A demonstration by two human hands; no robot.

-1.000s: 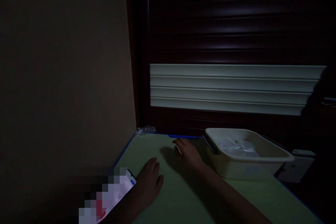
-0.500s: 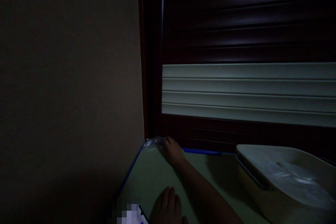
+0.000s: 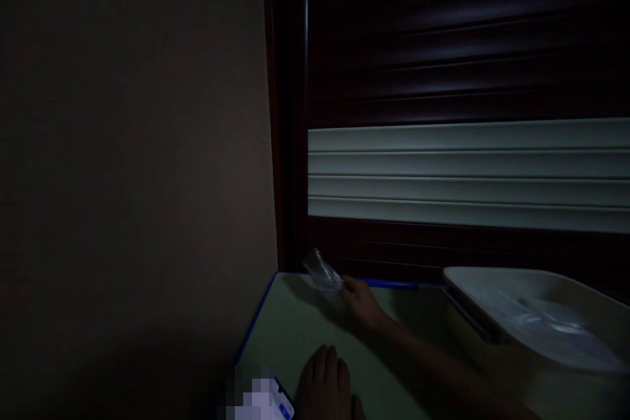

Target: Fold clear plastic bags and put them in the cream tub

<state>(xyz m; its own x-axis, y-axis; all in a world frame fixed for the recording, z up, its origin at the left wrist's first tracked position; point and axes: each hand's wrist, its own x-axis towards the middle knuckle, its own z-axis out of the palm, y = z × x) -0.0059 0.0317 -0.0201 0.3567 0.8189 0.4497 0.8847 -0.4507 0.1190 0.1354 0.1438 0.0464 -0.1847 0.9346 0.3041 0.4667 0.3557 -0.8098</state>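
Observation:
A crumpled clear plastic bag (image 3: 322,273) hangs just above the far left part of the table, held at its right end by my right hand (image 3: 361,302). The fingers of that hand are closed on the bag. My left hand (image 3: 325,384) lies palm down on the table at the bottom of the view, fingers stretched out and nothing in it. Left of it is a lit phone (image 3: 283,400), partly blurred out by large pixels.
The pale green table (image 3: 275,321) has a blue edge. On its right stands a light-coloured plastic tub (image 3: 472,367) with clear plastic inside. A beige wall (image 3: 147,177) borders the left, and a dark slatted panel with pale slats (image 3: 443,167) rises behind. The light is dim.
My right hand has lifted the plastic bag from the far left corner and brought it right and nearer. My left hand stays flat on the table. The view has shifted slightly.

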